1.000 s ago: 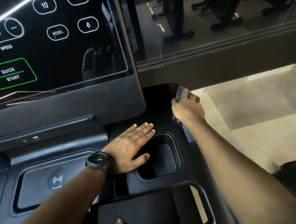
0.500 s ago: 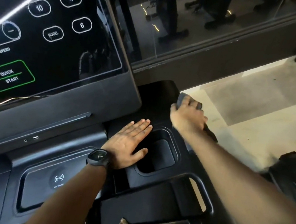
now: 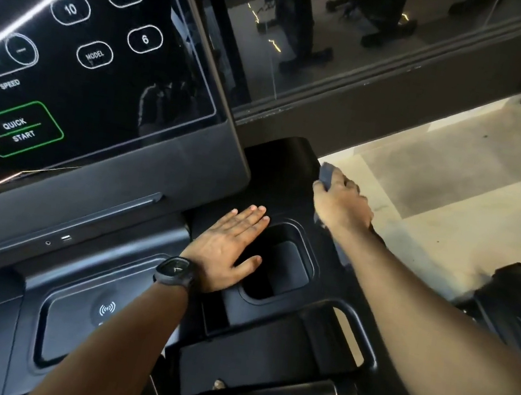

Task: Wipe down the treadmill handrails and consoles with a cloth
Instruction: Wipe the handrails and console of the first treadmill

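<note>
Two hands: ours, both on the console (image 3: 276, 172) by the cup holder (image 3: 279, 267).
Left hand (image 3: 228, 246): flat, fingers straight, resting just left of the cup holder.
Right hand (image 3: 340, 206): gripping the cloth (image 3: 326, 175), beyond the cup holder's right side.
Cloth: grey, bunched on the console's edge.

Gym: treadmill console (image 3: 94, 77), glass partition (image 3: 357, 59).
</note>
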{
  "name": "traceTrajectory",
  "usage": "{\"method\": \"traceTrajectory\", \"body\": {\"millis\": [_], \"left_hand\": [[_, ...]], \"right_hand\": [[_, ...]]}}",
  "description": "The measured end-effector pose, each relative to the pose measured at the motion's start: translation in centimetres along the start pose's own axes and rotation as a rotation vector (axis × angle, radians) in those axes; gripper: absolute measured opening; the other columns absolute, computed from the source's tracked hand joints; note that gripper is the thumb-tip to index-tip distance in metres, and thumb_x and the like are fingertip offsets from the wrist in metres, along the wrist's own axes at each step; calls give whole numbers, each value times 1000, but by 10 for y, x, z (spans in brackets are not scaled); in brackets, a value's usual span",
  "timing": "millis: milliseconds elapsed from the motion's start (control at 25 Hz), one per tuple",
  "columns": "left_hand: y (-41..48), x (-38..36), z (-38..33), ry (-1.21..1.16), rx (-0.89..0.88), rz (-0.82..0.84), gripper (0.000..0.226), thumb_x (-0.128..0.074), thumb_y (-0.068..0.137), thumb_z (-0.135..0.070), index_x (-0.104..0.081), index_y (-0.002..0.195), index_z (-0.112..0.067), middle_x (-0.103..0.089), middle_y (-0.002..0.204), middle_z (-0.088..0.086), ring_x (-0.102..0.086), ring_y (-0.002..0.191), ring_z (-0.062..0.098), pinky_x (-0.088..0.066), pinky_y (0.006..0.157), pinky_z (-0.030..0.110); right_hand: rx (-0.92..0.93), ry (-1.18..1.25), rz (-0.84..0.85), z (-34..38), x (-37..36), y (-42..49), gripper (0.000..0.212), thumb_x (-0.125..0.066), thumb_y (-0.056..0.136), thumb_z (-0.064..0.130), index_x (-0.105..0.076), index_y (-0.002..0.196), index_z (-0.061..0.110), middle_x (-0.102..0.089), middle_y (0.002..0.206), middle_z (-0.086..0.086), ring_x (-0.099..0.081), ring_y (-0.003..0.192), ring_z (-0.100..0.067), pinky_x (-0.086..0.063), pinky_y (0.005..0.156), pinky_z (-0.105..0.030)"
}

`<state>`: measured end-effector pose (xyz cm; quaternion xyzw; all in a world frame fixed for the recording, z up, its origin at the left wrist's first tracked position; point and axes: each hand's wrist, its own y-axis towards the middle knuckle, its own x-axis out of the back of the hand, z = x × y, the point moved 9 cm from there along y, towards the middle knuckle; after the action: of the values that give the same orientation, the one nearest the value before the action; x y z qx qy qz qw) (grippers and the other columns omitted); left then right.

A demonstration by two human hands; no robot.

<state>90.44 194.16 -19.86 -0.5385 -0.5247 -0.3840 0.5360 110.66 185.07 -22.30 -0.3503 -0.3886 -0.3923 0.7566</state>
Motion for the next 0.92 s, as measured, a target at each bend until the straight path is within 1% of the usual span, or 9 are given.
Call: {"method": "traceTrajectory", "body": {"millis": [40,160,320,440,560,600,720,840,920], "left_hand": [[0,0,0,0,5,4,77,-25,92,-56,-11,158,-20,-3,165,-2,7,151,6,9,121,26],[1,0,-1,5,9,10,78,-24,91,-57,-10,158,-20,-2,165,-1,7,151,7,9,121,27],[0,0,0,2,15,12,78,-24,91,-57,-10,158,-20,-4,165,0,6,151,8,8,122,27],[1,1,0,2,14,15,80,-24,90,-57,-11,158,-19,-6,165,1,4,151,9,7,122,28],[1,-1,-1,0,13,9,80,-24,90,-57,-12,158,-18,-6,165,2,3,152,10,6,123,29],[1,-1,-1,-2,14,12,80,-24,89,-57,-11,158,-18,-7,165,3,3,152,10,6,123,29],[1,-1,1,8,12,17,80,-23,89,-57,-10,158,-18,-6,165,3,3,152,11,6,123,30],[1,-1,0,10,8,14,80,-22,90,-57,-10,158,-18,-3,165,2,5,151,10,7,122,29],[1,-1,0,20,8,14,80,-23,90,-57,-10,158,-18,-4,165,2,5,152,11,7,123,30]], "right_hand": [[-18,-32,-16,0,0,-4,64,-30,102,56,-21,158,25,-35,157,-15,-46,128,-44,-41,97,-52],[344,-218,-111,31,-9,-38,64,-30,102,55,-16,160,31,-21,166,-8,-38,138,-43,-41,100,-55],[169,-174,-96,25,-2,-27,62,-28,104,51,-13,161,30,-17,167,-10,-36,138,-44,-40,102,-55],[489,-317,-162,54,-16,-60,59,-28,104,51,-16,160,35,-15,169,-4,-27,146,-42,-38,105,-56],[237,-211,-154,41,-4,-41,58,-28,105,49,-17,159,35,-16,168,-5,-29,145,-42,-39,104,-58],[241,-260,-176,46,-7,-46,59,-29,105,48,-15,160,33,-14,168,-8,-26,145,-45,-37,104,-58],[510,-354,-168,70,-21,-56,61,-31,103,50,-17,160,35,-13,169,-3,-21,148,-42,-36,106,-57],[252,-214,-149,52,-1,-17,62,-34,102,50,-18,160,33,-17,168,-6,-33,141,-42,-39,103,-55],[375,-315,-199,69,-12,-30,62,-32,102,50,-18,160,32,-17,168,-7,-26,145,-45,-37,104,-56]]}}
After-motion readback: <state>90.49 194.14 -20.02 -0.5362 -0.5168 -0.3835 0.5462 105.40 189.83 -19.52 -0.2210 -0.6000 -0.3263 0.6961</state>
